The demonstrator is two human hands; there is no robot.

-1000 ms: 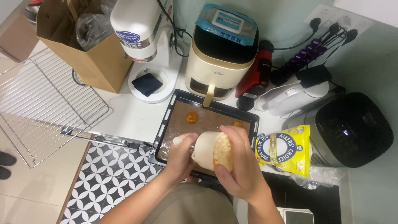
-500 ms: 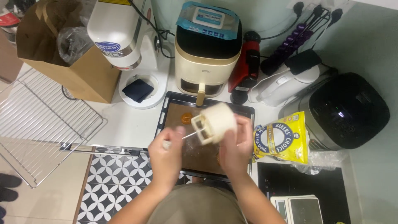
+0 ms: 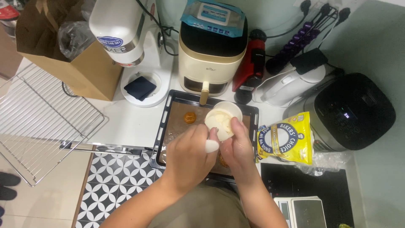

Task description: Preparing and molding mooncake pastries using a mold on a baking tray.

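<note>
Over the baking tray (image 3: 166, 122), head view: both hands meet above its near half. The right hand (image 3: 238, 145) is closed around a small white cup (image 3: 222, 119), tipped toward the camera, with pale dough or filling inside. The left hand (image 3: 187, 152) is curled shut on a white scoop or spoon handle (image 3: 211, 146), its tip at the cup's rim. On the tray's brown lining one orange-brown piece (image 3: 190, 118) sits at the far side; a second shows partly under the right hand. Most of the lining is bare, so judged early: few pieces placed, much room left. A yellow bag (image 3: 287, 139) lies just right of the tray on the worktop (image 3: 126, 122); wire rack (image 3: 38, 122) at left.
</note>
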